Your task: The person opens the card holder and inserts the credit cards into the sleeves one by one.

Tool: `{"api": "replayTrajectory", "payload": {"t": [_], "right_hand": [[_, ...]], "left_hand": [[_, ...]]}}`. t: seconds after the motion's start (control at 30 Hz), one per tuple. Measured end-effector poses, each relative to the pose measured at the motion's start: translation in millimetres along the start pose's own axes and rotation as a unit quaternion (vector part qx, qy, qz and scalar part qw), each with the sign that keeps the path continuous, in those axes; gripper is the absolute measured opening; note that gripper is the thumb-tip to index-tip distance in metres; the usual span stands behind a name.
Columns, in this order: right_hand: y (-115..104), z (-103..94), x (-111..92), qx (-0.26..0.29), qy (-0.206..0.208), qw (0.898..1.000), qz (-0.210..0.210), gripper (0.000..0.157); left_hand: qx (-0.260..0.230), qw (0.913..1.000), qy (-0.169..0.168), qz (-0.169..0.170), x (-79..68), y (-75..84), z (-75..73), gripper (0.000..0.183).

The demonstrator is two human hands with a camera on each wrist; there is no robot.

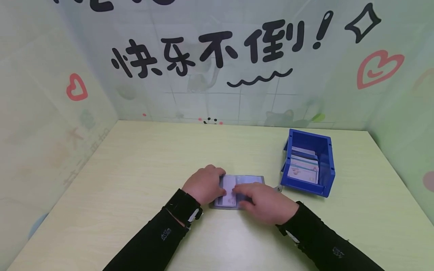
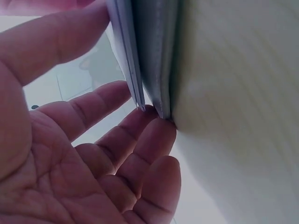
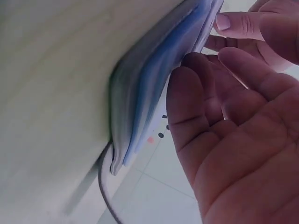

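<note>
A grey card holder (image 1: pixel 250 180) lies spread on the table, its clear sleeves facing up. Over its left half is a pale card-sized piece (image 1: pixel 229 188) with a small print. My left hand (image 1: pixel 205 185) grips the left side, its thumb on the top face and its fingers round the edge, as the left wrist view shows from below. My right hand (image 1: pixel 268 201) comes from the right, with loosely bent fingers touching the sleeves by the middle. In the right wrist view the stacked bluish sleeves (image 3: pixel 149 93) fan up beside its fingertips.
A blue bin (image 1: pixel 306 189) stands at the back right with several printed cards (image 1: pixel 303 171) leaning in it. A short strap with a snap button (image 1: pixel 278 188) sticks out of the holder's right side. Printed cloth walls (image 1: pixel 203 101) surround the wooden table (image 1: pixel 152 158).
</note>
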State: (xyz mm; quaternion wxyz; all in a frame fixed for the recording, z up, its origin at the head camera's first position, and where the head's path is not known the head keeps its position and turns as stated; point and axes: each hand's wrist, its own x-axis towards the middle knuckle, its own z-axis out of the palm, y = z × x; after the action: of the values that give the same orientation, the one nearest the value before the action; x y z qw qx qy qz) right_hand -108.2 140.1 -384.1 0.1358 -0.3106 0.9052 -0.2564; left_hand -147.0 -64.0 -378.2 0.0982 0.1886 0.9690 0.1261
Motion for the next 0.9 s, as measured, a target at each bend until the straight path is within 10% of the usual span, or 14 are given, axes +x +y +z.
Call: {"api": "replayTrajectory", "payload": {"t": [0.3, 0.57, 0.9], "right_hand": [[3, -33.5, -8, 0.015, 0.09, 0.992, 0.089, 0.017], [30, -84.3, -37, -0.046, 0.205, 0.963, 0.165, 0.008], [65, -90.8, -44, -0.112, 0.133, 0.962, 0.21, 0.022]], "left_hand": [[-0.001, 1.0, -0.004, -0.003, -1.0, 1.0, -1.2, 0.055], [0.004, 1.0, -0.001, -0.002, -0.7, 3.2, -0.3, 0.054], [0.0, 1.0, -0.003, -0.002, -1.0, 3.2, 0.2, 0.053]]}}
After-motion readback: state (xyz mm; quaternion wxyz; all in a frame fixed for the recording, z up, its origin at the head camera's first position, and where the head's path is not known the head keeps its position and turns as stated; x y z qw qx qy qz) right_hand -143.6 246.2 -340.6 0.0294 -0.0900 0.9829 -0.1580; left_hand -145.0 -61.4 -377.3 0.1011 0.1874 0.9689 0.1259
